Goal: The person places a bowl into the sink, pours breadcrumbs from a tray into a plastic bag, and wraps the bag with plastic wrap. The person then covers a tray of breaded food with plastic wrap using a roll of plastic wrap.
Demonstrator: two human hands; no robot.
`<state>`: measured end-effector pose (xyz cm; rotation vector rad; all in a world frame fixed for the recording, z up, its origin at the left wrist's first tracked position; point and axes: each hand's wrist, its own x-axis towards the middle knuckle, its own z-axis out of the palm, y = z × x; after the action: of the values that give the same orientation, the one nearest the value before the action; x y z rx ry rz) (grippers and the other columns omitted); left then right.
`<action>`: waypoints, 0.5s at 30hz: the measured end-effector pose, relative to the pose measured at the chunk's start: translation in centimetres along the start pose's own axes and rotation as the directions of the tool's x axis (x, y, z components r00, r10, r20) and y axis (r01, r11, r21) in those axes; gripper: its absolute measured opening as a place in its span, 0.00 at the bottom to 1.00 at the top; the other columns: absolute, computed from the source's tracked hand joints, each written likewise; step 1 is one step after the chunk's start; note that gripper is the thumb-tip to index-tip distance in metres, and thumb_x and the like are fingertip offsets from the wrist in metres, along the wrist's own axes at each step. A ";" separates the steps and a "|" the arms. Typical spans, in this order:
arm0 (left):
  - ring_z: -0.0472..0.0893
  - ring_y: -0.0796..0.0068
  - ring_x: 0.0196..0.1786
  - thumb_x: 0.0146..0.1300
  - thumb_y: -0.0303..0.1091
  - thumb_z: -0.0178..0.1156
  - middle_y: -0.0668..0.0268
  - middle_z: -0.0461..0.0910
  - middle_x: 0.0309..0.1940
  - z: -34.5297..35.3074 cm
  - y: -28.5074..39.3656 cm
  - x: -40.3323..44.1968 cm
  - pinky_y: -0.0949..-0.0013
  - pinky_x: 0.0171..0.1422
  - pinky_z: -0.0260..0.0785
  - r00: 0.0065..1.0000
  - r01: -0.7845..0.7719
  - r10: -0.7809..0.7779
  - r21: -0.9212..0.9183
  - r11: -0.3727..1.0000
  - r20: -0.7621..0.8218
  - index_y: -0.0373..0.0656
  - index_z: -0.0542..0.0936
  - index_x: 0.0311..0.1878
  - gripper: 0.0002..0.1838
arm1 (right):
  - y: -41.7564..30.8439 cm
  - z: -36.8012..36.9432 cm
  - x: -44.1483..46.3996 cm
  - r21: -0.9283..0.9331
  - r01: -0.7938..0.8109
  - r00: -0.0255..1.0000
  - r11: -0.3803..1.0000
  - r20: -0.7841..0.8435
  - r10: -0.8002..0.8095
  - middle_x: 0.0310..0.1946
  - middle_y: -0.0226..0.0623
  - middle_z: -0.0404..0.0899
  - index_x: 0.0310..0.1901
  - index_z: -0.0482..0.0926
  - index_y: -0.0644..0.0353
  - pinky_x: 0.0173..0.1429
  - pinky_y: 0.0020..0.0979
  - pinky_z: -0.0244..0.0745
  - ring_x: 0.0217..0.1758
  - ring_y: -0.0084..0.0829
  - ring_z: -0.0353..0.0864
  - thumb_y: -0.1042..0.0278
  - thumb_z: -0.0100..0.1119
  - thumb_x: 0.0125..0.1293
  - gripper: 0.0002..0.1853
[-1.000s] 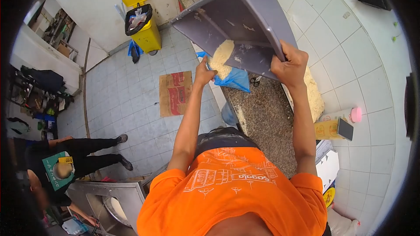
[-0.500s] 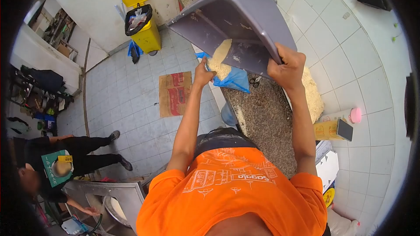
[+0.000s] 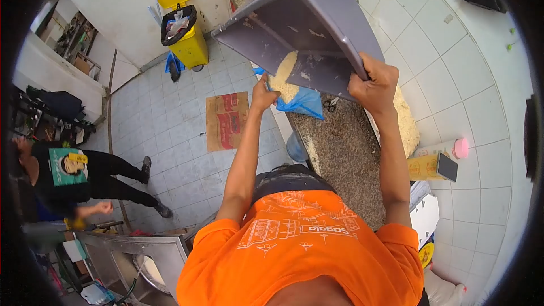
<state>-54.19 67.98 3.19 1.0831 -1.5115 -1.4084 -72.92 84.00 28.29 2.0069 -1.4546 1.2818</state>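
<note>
A large grey tub [image 3: 317,17] is tilted over the counter, its opening facing down and left. My right hand [image 3: 375,84] grips its rim at the near right corner. Pale crumbly material [image 3: 285,68] lies in a narrow heap from the tub's lower edge into a blue plastic bag [image 3: 306,103]. My left hand [image 3: 264,95] is closed on the bag's left edge, beside the material. A pair of scissors [image 3: 330,103] rests on the speckled counter [image 3: 345,153] just right of the bag.
More pale material [image 3: 405,124] is heaped along the tiled wall. Bottles [image 3: 433,161] stand at the right. Flattened cardboard [image 3: 227,122] lies on the floor, with a yellow bin [image 3: 191,45] behind. Another person [image 3: 85,173] stands at the left near a metal unit [image 3: 136,243].
The grey tub has shifted slightly to the left and tilts a little differently. The heap at its lower edge looks narrower. The other person has turned and moved an arm.
</note>
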 end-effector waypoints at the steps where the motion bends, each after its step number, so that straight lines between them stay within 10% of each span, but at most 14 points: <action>1: 0.78 0.74 0.20 0.44 0.17 0.62 0.53 0.82 0.38 0.1 -0.1 -0.1 0.70 0.20 0.71 1.000 0.001 -0.001 0.001 1.000 0.005 0.25 0.53 0.73 0.49 | -0.1 0.3 0.0 0.033 -0.010 1.000 0.999 -0.029 0.011 0.17 0.42 0.65 0.25 0.73 0.62 0.23 0.30 0.63 0.16 0.39 0.66 0.81 0.53 0.41 0.06; 15: 0.79 0.74 0.22 0.43 0.17 0.62 0.50 0.81 0.47 0.0 1.0 -0.3 0.70 0.20 0.72 0.999 0.036 -0.033 0.069 0.997 -0.033 0.28 0.55 0.73 0.49 | -0.1 -0.1 -0.1 0.022 -0.026 0.998 0.999 0.055 0.025 0.19 0.41 0.70 0.26 0.74 0.61 0.23 0.33 0.66 0.19 0.41 0.74 0.79 0.54 0.41 0.07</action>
<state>-54.15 68.31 4.15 1.1741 -1.5353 -1.3639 -72.88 84.14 28.31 2.0604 -1.5013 1.2684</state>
